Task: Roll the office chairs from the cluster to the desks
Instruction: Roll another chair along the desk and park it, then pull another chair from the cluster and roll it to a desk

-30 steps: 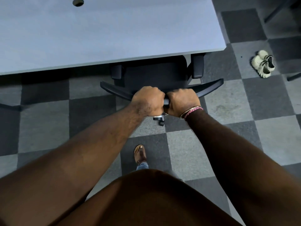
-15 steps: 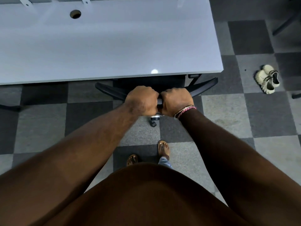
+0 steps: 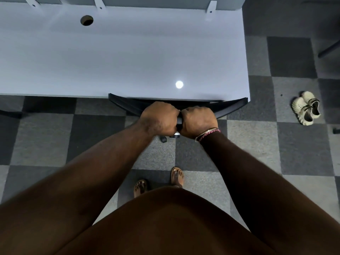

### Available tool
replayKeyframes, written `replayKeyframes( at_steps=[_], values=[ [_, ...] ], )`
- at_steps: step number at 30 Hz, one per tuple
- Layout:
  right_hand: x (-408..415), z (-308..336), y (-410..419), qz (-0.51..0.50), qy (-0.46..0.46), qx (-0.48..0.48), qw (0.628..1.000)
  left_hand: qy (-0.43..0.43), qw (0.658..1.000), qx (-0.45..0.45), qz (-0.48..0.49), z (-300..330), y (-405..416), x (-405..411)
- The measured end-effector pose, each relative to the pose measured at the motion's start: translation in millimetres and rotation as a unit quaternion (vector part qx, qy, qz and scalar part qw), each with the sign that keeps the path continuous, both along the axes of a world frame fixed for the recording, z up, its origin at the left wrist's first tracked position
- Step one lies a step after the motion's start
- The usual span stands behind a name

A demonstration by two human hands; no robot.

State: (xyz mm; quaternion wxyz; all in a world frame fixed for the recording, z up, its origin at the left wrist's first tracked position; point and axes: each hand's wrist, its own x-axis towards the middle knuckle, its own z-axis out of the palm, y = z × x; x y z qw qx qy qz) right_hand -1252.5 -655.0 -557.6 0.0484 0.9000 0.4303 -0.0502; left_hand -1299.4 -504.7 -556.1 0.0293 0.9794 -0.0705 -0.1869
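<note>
Both the left hand [image 3: 159,117] and right hand [image 3: 198,122] clench the top of the chair's backrest [image 3: 127,104], which sits tucked at the desk [image 3: 119,57] edge, probably rolling lightly on casters.

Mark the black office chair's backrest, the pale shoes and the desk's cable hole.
black office chair backrest [image 3: 125,104], head view, left top rim
pale shoes [image 3: 305,108], head view, between the pair
round cable hole [image 3: 86,20], head view, centre

chair [image 3: 128,105] seat under desk [image 3: 110,61], fingers curled out of sight (both hands), desk's left end cropped
</note>
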Motion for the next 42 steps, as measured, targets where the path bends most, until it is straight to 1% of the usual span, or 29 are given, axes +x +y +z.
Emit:
replayKeyframes(
  at_steps=[6,10,15,19,23,26,29,33,37,39,42],
  values=[
    [4.4,0.8,-1.1,0.004,0.004,-0.006,1.0,0.0,1.0,0.0,-0.002,-0.9,0.2,2.8],
    [4.0,2.8,-2.8,0.019,0.002,-0.005,1.0,-0.009,1.0,-0.007,0.018,1.9,-2.7,-1.2],
    [-0.4,9.8,-4.1,0.028,0.031,0.024,0.999,-0.026,0.998,-0.011,0.063,9.2,-6.5,-13.6],
    [-6.6,22.8,6.0,0.081,0.042,0.043,0.995,-0.06,0.992,-0.017,0.112,28.2,-4.4,-28.7],
    [-11.6,40.7,31.9,0.123,0.044,0.065,0.989,-0.08,0.982,-0.025,0.171,52.9,14.6,-54.2],
    [-20.1,56.1,64.3,0.163,0.053,0.067,0.983,-0.099,0.97,-0.019,0.22,69.2,35.6,-81.9],
    [-45.0,70.6,108.1,0.213,0.051,0.067,0.973,-0.119,0.951,-0.009,0.285,82.0,64.1,-119.1],
    [-83.0,86.4,164.0,0.257,0.045,0.073,0.962,-0.13,0.931,0.028,0.341,97.6,103.9,-163.3],
    [-131.0,103.1,236.8,0.308,0.043,0.084,0.947,-0.155,0.904,0.039,0.397,117.4,156.9,-223.6],
    [-161.3,111.1,275.4,0.335,0.04,0.089,0.937,-0.149,0.89,0.035,0.429,127.4,185.0,-257.1],
    [-215.0,121.5,333.8,0.367,0.042,0.093,0.925,-0.147,0.87,0.056,0.467,146.8,228.1,-311.8]
  ],
)
